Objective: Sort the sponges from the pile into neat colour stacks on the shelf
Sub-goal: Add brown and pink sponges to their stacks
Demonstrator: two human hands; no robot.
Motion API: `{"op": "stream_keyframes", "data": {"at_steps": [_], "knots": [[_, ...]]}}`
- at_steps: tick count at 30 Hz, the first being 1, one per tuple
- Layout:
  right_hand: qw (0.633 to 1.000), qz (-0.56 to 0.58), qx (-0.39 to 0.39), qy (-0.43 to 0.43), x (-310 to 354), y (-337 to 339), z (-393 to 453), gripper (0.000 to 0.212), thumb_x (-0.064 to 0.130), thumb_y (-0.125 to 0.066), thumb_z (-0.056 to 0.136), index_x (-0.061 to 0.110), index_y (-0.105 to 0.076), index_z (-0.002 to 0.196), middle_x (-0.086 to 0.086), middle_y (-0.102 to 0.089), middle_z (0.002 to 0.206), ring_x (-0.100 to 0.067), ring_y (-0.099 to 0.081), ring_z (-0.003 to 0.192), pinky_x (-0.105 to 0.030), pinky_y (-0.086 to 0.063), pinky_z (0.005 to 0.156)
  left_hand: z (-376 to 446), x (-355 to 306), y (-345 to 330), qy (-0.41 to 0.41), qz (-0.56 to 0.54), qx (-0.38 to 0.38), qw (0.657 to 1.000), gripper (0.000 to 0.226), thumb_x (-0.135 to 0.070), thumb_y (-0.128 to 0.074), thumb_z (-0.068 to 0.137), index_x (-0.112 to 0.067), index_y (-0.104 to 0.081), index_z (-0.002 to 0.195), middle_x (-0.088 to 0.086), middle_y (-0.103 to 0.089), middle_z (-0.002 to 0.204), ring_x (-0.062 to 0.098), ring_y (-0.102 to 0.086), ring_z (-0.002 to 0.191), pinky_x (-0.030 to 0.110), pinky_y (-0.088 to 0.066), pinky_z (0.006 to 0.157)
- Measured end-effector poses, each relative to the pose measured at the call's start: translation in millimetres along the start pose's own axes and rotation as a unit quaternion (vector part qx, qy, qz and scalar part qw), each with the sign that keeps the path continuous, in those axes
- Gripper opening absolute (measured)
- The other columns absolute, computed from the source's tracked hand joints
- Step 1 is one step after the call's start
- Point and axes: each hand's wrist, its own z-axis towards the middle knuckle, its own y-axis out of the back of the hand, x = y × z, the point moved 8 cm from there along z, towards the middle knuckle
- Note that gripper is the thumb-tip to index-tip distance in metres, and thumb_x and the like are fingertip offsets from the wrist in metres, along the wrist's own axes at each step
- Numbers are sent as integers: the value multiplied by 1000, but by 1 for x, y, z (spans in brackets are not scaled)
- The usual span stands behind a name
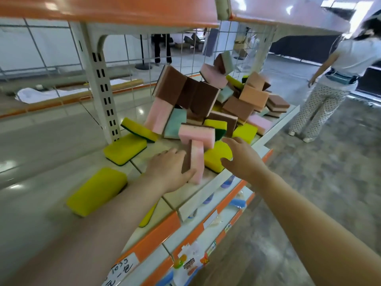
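Note:
A jumbled pile of sponges (pixel 208 100) in pink, brown, teal, orange and yellow fills the middle and right of the shelf (pixel 181 205). My left hand (pixel 168 168) grips an upright pink sponge (pixel 196 162) near the shelf's front edge; a second pink sponge (pixel 196 134) lies across its top. My right hand (pixel 241 156) curls its fingers round a yellow sponge (pixel 216 155) just right of it. Loose yellow sponges lie to the left, one by the post (pixel 125 148), one leaning on it (pixel 138 130), one nearest me (pixel 97 191).
A white slotted upright post (pixel 102 89) and wire mesh back (pixel 185 48) bound the shelf. An orange shelf (pixel 107 9) hangs overhead. Lower shelves with price labels (pixel 123 267) and packaged goods sit below. A person (pixel 332 83) stands in the aisle to the right.

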Motion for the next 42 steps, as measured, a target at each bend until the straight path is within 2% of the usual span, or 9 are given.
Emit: {"op": "stream_keyframes", "data": {"at_steps": [5, 9, 16, 20, 24, 30, 34, 38, 42], "knots": [[999, 0, 8, 32, -9, -3, 25, 62, 24, -56, 91, 16, -30, 146, -5, -36, 145, -24, -41, 127, -31, -39, 97, 13, -6, -3, 39, -24, -25, 999, 42, -58, -49, 85, -22, -51, 106, 1, -54, 107, 22, -55, 99, 33, -43, 74], [997, -9, 4, 73, -12, 0, 44, 60, 25, -55, 91, 15, -30, 145, -7, -40, 140, -26, -42, 125, -31, -39, 93, 20, -7, -8, 86, -29, -35, 995, 48, -64, -50, 79, -22, -51, 103, 0, -53, 106, 22, -55, 99, 32, -39, 68], [990, 2, -4, 141, -10, 3, 67, 61, 30, -59, 89, 16, -34, 143, -7, -41, 139, -26, -42, 126, -35, -41, 95, 22, -7, -14, 166, -14, -44, 985, 70, -72, -52, 73, -15, -53, 112, 3, -55, 115, 23, -56, 103, 39, -50, 80], [986, 8, 9, 165, -5, -1, 76, 65, 34, -60, 88, 17, -32, 145, -6, -40, 139, -26, -41, 127, -34, -40, 96, 19, -6, -19, 206, -14, -17, 978, 62, -66, -55, 77, -11, -56, 106, 7, -59, 105, 25, -57, 96, 35, -49, 75], [982, 11, 23, 187, 1, -5, 81, 68, 35, -63, 86, 16, -33, 144, -7, -39, 141, -27, -39, 129, -36, -39, 99, 13, -2, -19, 236, -50, -31, 970, 48, -58, -58, 81, -11, -57, 90, 9, -61, 92, 27, -59, 88, 32, -42, 67], [976, 12, 19, 216, 12, -4, 79, 61, 30, -63, 87, 14, -39, 140, -8, -44, 138, -26, -42, 126, -36, -38, 98, -6, 5, -9, 262, -86, -89, 957, 46, -50, -61, 82, -12, -59, 107, 7, -59, 101, 25, -56, 93, 29, -38, 67], [976, 9, 17, 215, 20, -4, 78, 48, 24, -61, 87, 10, -47, 131, -11, -51, 129, -29, -50, 116, -38, -43, 94, -20, 8, -1, 268, -122, -130, 947, 35, -47, -64, 79, -19, -59, 99, 0, -56, 90, 20, -56, 84, 27, -36, 62], [972, 34, -2, 231, 30, 2, 75, 42, 18, -59, 86, 8, -52, 127, -11, -53, 124, -29, -52, 112, -36, -42, 92, -33, 8, 12, 285, -122, -150, 939, 28, -45, -64, 81, -30, -42, 88, -7, -46, 80, 15, -48, 79, 27, -32, 63], [967, 45, -6, 252, 40, 8, 69, 40, 19, -60, 87, 7, -53, 124, -13, -53, 120, -31, -53, 109, -37, -43, 89, -45, 15, 24, 312, -111, -161, 930, 34, -48, -62, 82, -19, -52, 95, -2, -47, 88, 17, -47, 82, 29, -37, 67]]}}
